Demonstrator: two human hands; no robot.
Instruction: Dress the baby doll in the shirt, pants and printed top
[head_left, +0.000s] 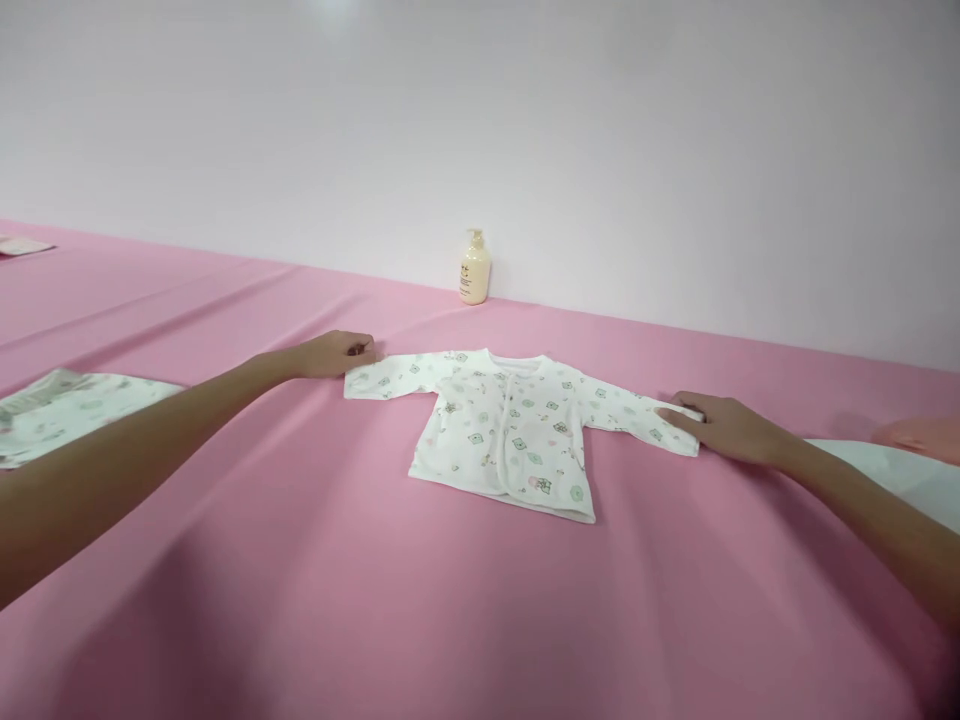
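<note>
Across the lower frame, two bare forearms are reaching out over a pink table cover (300, 600), one from each bottom corner. At centre frame a white baby shirt (510, 430) with a green print is lying flat and face up. Its front is closed and both sleeves are running straight out to the sides. By the look of it the spreading is all but finished, and no fold is showing yet.

The left hand (334, 354) is resting at the cuff left of centre with its fingers curled in against the sleeve end; whether they are pinching it is too small to tell. The right hand (720, 427) is lying palm down on the opposite cuff, fingers flat over the fabric and gripping nothing.

A printed garment (67, 405) is sitting at the left edge and a white cloth (892, 470) at the right edge. A pump bottle (474, 267) is standing against the wall, upper centre.
</note>
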